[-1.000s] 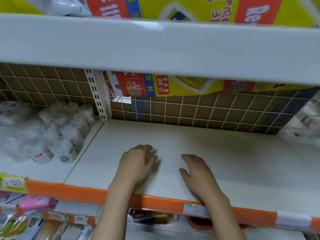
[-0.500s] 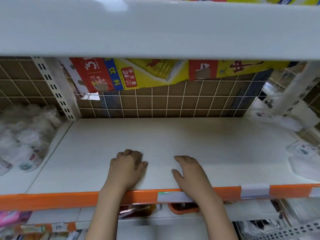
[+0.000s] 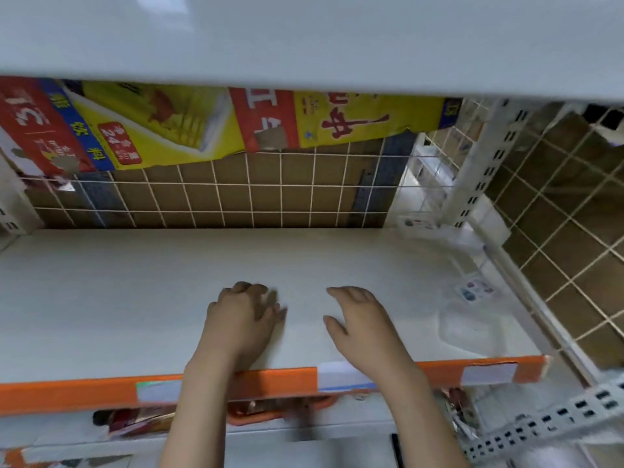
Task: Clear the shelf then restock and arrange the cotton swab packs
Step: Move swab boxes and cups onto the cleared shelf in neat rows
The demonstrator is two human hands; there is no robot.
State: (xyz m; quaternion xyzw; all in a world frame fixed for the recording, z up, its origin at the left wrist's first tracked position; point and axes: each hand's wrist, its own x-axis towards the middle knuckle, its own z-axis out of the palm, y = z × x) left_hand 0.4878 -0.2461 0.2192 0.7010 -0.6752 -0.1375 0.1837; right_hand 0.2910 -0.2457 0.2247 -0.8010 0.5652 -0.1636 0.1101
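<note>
Nearest, the orange price rail (image 3: 84, 393) edges the white shelf (image 3: 135, 298), with both forearms crossing over it. The left hand (image 3: 241, 315) rests palm-down on the board, fingers loosely bent, holding nothing. The right hand (image 3: 361, 325) lies flat beside it, fingers relaxed, also holding nothing. At the shelf's right end lie clear cotton swab packs (image 3: 472, 298), blurred. Behind stands a wire grid back panel (image 3: 236, 197), with a yellow and red carton (image 3: 202, 123) behind it.

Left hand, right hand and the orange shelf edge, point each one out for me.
left hand (image 3: 241, 320), head view, back of the hand.
right hand (image 3: 363, 327), head view, back of the hand.
orange shelf edge (image 3: 67, 396), head view, bare orange strip at left.
</note>
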